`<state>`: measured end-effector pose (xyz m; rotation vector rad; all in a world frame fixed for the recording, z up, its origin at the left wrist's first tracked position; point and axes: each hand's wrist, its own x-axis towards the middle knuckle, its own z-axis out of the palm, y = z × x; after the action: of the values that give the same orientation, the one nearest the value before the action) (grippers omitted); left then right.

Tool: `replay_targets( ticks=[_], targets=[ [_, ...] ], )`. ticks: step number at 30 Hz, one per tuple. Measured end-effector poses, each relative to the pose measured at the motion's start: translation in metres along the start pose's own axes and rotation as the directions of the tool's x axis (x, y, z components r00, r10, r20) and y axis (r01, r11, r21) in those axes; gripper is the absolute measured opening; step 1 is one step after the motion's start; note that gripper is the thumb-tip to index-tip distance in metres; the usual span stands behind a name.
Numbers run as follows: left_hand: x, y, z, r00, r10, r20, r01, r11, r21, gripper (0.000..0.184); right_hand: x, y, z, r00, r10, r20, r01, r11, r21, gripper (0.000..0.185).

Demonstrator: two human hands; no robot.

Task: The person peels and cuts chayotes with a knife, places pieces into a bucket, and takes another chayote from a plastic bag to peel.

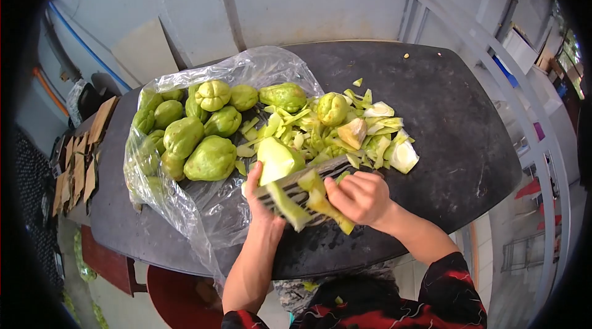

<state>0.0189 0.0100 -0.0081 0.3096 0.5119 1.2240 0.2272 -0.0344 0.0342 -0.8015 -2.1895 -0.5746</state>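
My left hand [262,202] is wrapped round a pale, mostly peeled chayote [277,160] above the near side of the table. My right hand [361,198] is closed round the handle of a broad-bladed knife [290,186]. Its blade lies across the near side of the peeled chayote, and strips of green peel [288,207] cling to it. The handle is mostly covered by my fingers, and the blade is slightly blurred. Just beyond both hands spreads a heap of peelings [299,125], with a chayote [333,109] and cut pale chunks [404,155] in it.
A clear plastic bag [209,218] lies open at the left, with several green chayotes [211,157] on it. The dark table [456,125] stands against a wall. Metal rails [493,39] run past its right side. Cardboard pieces [80,165] and a red stool [179,298] are at the left.
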Motion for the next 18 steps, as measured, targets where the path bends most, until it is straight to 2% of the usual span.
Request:
replay_targets(
  ticks=[2,10,12,13,14,15,18],
  targets=[
    [-0.005,-0.002,0.008,0.988,-0.035,0.153,0.046,0.997,-0.068,0.063,0.002,-0.006,0.0,0.999,-0.038,-0.03,0.038,0.999,-0.015,0.015],
    [-0.019,-0.001,0.021,0.99,-0.065,0.125,0.055,0.995,0.082,0.063,0.005,-0.009,-0.003,0.999,-0.04,-0.02,0.039,0.999,-0.032,0.012],
    [-0.02,0.001,0.014,0.99,0.016,-0.141,0.023,0.962,0.274,0.061,0.002,0.001,-0.001,1.0,0.012,-0.003,-0.012,0.999,-0.032,0.013],
    [-0.013,-0.006,0.014,0.994,0.047,-0.098,-0.052,0.997,-0.057,0.06,-0.002,0.009,0.001,0.995,0.096,0.022,-0.097,0.995,0.018,0.014],
    [-0.011,-0.003,0.013,0.998,0.061,0.019,-0.06,0.996,-0.059,0.058,-0.008,0.018,0.004,0.983,0.176,0.048,-0.178,0.982,0.062,0.015],
    [-0.012,-0.001,0.015,0.997,0.07,0.042,-0.068,0.996,-0.049,0.058,-0.015,0.024,0.006,0.977,0.206,0.052,-0.21,0.973,0.09,0.017],
    [-0.012,0.0,0.018,0.991,0.083,0.105,-0.08,0.996,-0.026,0.06,-0.012,0.02,-0.007,0.982,0.175,0.07,-0.181,0.979,0.098,0.018]
  ],
)
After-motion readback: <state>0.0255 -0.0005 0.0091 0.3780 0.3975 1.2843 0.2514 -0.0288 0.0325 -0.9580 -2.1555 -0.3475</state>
